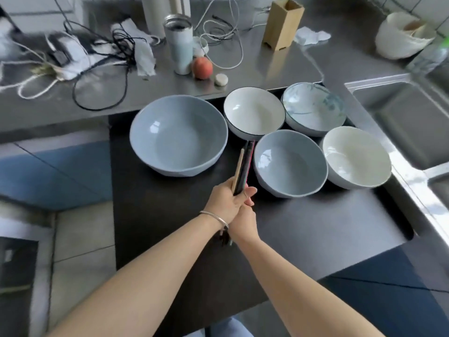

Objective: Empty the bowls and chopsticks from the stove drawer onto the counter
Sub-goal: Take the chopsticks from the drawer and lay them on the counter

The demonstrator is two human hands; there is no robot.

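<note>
A steel surface [243, 76] runs across the back, with cables [102, 57], a tumbler [178, 48], a peach [202, 68] and a wooden holder [283, 24] on it; a sink [401, 117] lies at the right. In front, the black drawer [303, 222] stands pulled out. Inside it sit five bowls: a big blue bowl [178, 135], a white bowl with dark rim [254, 113], a patterned bowl [313, 108], a small blue bowl [290, 162] and a cream bowl [356, 156]. Both hands meet over the drawer. The left hand [223, 203] wraps its fingers around a bundle of chopsticks [243, 166], whose tips point to the white bowl. The right hand [244, 221] grips the bundle's lower end just below.
</note>
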